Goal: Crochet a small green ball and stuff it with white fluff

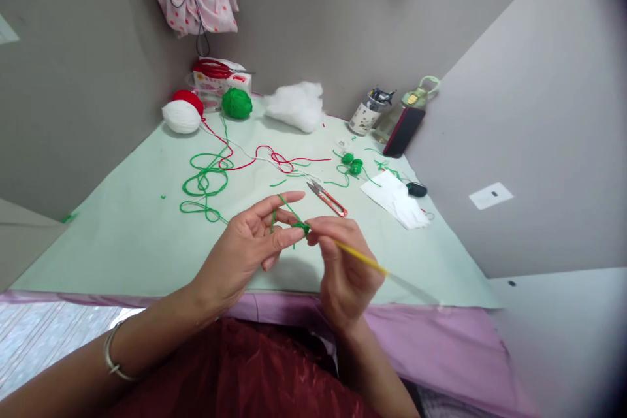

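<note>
My left hand (255,235) pinches a small piece of green crochet work (302,228) between thumb and fingers. Green yarn runs from it over the raised index finger. In my right hand (349,261) is a crochet hook with a yellow handle (360,256), its tip at the green piece and its far end blurred. Both hands are close together above the front of the table. Loose loops of green yarn (206,176) trail away to the left, leading towards a green yarn ball (237,103) at the back.
Orange-handled thread snips (328,199) lie just beyond my hands. Further back are white and red yarn balls (182,114), white stuffing (296,106), small green crocheted balls (353,163) and white paper (394,199). A pen holder (365,116), a bottle (415,98) and a phone (404,132) stand at the back right.
</note>
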`<state>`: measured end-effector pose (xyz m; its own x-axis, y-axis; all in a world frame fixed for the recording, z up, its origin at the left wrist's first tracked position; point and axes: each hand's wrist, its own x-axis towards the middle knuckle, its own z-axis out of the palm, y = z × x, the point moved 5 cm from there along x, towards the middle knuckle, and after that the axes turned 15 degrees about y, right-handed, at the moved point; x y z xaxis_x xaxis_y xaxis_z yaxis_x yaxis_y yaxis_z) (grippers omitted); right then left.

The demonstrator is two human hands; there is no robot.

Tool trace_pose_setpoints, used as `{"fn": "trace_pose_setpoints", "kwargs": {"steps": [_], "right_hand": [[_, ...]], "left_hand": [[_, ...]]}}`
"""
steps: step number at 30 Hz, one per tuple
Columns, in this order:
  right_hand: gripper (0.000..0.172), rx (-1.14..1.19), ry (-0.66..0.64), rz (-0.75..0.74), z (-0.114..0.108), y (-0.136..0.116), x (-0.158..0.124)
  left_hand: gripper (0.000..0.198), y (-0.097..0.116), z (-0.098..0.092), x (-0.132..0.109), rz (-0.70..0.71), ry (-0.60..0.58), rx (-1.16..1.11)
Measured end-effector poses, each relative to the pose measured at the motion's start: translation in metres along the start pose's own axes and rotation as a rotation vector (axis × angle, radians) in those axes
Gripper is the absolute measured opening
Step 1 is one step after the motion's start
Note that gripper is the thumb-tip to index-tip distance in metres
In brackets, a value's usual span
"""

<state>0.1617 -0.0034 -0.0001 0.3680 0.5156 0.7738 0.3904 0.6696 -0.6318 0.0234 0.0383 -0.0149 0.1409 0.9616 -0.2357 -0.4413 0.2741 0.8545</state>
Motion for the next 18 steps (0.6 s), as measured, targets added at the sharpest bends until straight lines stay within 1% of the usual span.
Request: {"fn": "trace_pose_setpoints", "kwargs": {"steps": [2,3,4,5,7,9,10,13,15,18], "right_hand": [[0.03,-0.122,0.003,-0.168,-0.001,-0.005,-0.005],[0.031,-0.152,0.001,-0.22,-0.001,-0.006,-0.005],[0.031,-0.152,0.007,-0.222,-0.002,-0.006,-0.004],[0.029,-0.121,0.018,-0.168,-0.004,-0.004,-0.001],[0.024,0.002,0.062,0.028,-0.008,0.004,0.007],[0.022,0.135,0.088,0.21,-0.009,0.01,0.012],[0.021,0.18,0.078,0.263,-0.007,0.011,0.013],[0.016,0.219,0.018,0.328,-0.001,0.013,0.011],[0.016,0.236,0.031,0.384,-0.001,0.017,0.008],[0.018,0.311,0.056,0.515,-0.002,0.023,0.005]], "left_hand": [[0.045,-0.002,0.0,0.001,-0.05,-0.019,-0.036],[0.043,-0.004,0.001,0.001,-0.106,-0.046,-0.064],[0.04,-0.005,0.002,0.002,-0.167,-0.072,-0.094],[0.038,-0.006,0.003,0.002,-0.219,-0.086,-0.124],[0.032,-0.004,0.002,0.004,-0.25,-0.08,-0.17],[0.031,-0.001,0.001,0.006,-0.201,-0.049,-0.17],[0.033,0.0,0.001,0.006,-0.171,-0.044,-0.149],[0.035,0.0,0.002,0.004,-0.09,-0.051,-0.061],[0.031,-0.001,0.002,0.003,-0.048,-0.046,-0.013],[0.027,-0.001,0.001,0.003,-0.018,-0.04,0.034]]}}
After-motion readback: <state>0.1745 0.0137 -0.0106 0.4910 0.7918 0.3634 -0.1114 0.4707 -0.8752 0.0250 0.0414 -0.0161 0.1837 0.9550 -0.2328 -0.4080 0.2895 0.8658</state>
